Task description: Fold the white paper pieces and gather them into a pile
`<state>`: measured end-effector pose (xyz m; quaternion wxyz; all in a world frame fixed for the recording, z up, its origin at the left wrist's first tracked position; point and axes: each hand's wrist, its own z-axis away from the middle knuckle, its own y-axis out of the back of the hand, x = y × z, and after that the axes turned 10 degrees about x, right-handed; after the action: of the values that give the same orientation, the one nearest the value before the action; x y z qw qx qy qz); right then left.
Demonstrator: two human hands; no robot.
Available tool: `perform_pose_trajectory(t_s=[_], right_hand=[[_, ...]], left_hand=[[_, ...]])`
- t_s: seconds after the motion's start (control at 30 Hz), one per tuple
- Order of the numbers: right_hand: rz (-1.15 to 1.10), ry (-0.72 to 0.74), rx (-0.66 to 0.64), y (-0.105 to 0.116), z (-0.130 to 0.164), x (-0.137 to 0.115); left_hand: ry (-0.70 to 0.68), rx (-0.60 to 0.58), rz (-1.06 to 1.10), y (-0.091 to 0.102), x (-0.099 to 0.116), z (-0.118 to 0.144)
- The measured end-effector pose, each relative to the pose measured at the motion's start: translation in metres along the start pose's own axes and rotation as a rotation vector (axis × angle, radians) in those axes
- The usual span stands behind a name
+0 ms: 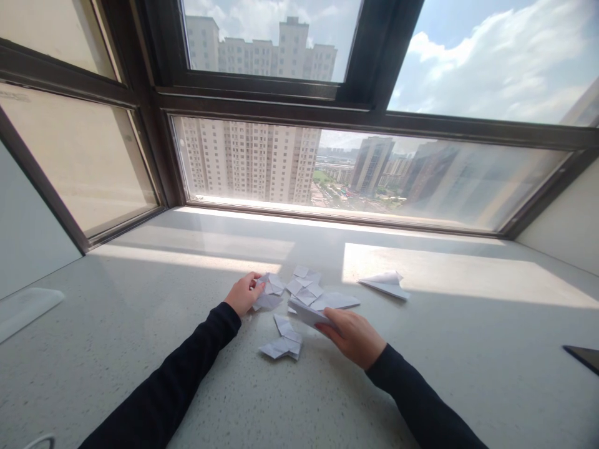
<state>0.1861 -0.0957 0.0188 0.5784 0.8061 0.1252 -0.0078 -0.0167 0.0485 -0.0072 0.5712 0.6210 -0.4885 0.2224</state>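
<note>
Several folded white paper pieces lie grouped on the speckled white sill. My left hand (243, 294) is closed with its thumb and fingers on a folded paper piece (272, 284) at the group's left. Between the thumb and fingers of my right hand (355, 333) is a long, flat folded paper (306, 313), tilted toward the group. Just behind it rest another folded paper (339, 300) and a stepped, layered paper piece (303, 288). Nearer to me lies a bent, angular folded paper piece (284, 342), touched by neither hand.
A paper plane (384, 284) rests on the sill (449, 349) to the right, partly in sunlight. A dark flat object (583, 357) enters at the right edge, a white flat object (28, 308) at the left. Dark-framed windows (281, 109) close off the back.
</note>
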Motion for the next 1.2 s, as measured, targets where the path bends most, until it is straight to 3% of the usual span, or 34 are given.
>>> perform_pose_trajectory(t_s=[0.2, 0.33, 0.4, 0.53, 0.7, 0.8, 0.87, 0.93, 1.03, 1.1, 1.2], right_hand=[[0.037, -0.202, 0.308, -0.002, -0.004, 0.042], [0.028, -0.307, 0.197, -0.014, -0.004, 0.063], [-0.015, -0.315, 0.128, -0.017, -0.003, 0.062], [-0.096, -0.235, 0.055, -0.008, -0.004, 0.05], [-0.201, -0.007, 0.004, 0.011, -0.007, 0.02], [-0.201, 0.106, 0.046, 0.015, -0.008, 0.001], [-0.188, 0.119, 0.158, 0.015, -0.008, -0.006], [-0.199, 0.038, 0.36, 0.013, -0.007, -0.009], [-0.365, -0.204, 0.61, 0.009, -0.006, -0.011], [-0.555, -0.335, 0.607, 0.005, -0.006, -0.015], [-0.764, -0.416, 0.507, -0.003, -0.007, -0.026]], left_hand=[[-0.055, 0.046, -0.085, -0.001, 0.003, 0.003], [-0.213, 0.227, -0.263, -0.002, 0.008, 0.008], [-0.281, 0.228, -0.283, -0.003, 0.013, 0.011], [-0.365, 0.11, -0.223, -0.006, 0.026, 0.018], [-0.405, -0.097, -0.113, -0.012, 0.046, 0.031], [-0.458, -0.237, -0.069, -0.017, 0.053, 0.039], [-0.483, -0.299, -0.064, -0.021, 0.054, 0.041], [-0.432, -0.27, -0.033, -0.024, 0.052, 0.041], [-0.211, -0.123, 0.137, -0.025, 0.049, 0.037], [-0.072, -0.07, 0.295, -0.026, 0.048, 0.035], [0.074, -0.076, 0.502, -0.029, 0.051, 0.038]])
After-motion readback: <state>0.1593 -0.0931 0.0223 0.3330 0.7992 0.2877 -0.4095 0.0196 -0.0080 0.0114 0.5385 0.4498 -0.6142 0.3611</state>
